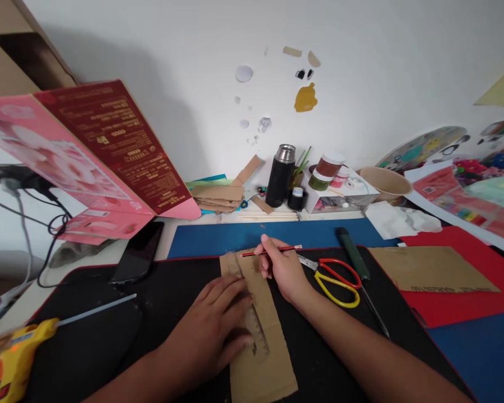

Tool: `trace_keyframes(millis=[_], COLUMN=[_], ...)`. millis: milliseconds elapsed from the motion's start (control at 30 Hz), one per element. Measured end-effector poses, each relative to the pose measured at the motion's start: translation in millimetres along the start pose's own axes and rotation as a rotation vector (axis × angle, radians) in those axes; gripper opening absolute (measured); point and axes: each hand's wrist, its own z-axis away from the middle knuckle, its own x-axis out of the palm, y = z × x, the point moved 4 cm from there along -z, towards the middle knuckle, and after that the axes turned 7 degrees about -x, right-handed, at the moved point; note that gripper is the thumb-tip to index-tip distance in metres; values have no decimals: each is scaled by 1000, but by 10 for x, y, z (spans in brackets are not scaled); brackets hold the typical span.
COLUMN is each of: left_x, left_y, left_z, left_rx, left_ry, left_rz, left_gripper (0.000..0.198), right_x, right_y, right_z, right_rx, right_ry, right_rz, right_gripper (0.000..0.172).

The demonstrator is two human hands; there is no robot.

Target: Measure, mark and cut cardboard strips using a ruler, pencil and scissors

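Observation:
A strip of brown cardboard [276, 358] lies lengthwise on the black mat. On it rests a clear ruler [259, 337], partly covered by my left hand [214, 319], whose fingers are spread and press it down. My right hand [279, 267] is closed around a red and black pencil [289, 248], with the pencil's tip over the top part of the cardboard, near the ruler's far end. Scissors [338, 280] with one red and one yellow handle lie just right of my right hand.
Right of the scissors are a green cutter [353, 254], a thin metal rod [376, 313] and more cardboard [437, 268]. A yellow glue gun [21, 355] and a phone [139, 252] are at left. Behind stand a black bottle [280, 176], paint jars [328, 168] and a pink box [67, 151].

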Motion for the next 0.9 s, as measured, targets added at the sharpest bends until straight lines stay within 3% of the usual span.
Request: trace_keyframes(millis=[233,667,800,900], left_x=[98,-32,-13,61], left_y=[19,-48,62,197], left_z=[-29,-97,-208,-280], left_rx=[95,96,77,136], left_ry=[-114,-161,-136,-122], left_rz=[-26,32,12,11], left_gripper=[68,59,49,58], right_x=[-62,-202,-211,-207], right_y=[-129,-97,-88,-81], right_z=[-137,-41,-60,-65], right_rx=[-98,-169,-161,-164], right_ry=[-12,-75,-77,-89], right_rz=[92,211,183,162], right_gripper=[58,56,55,54])
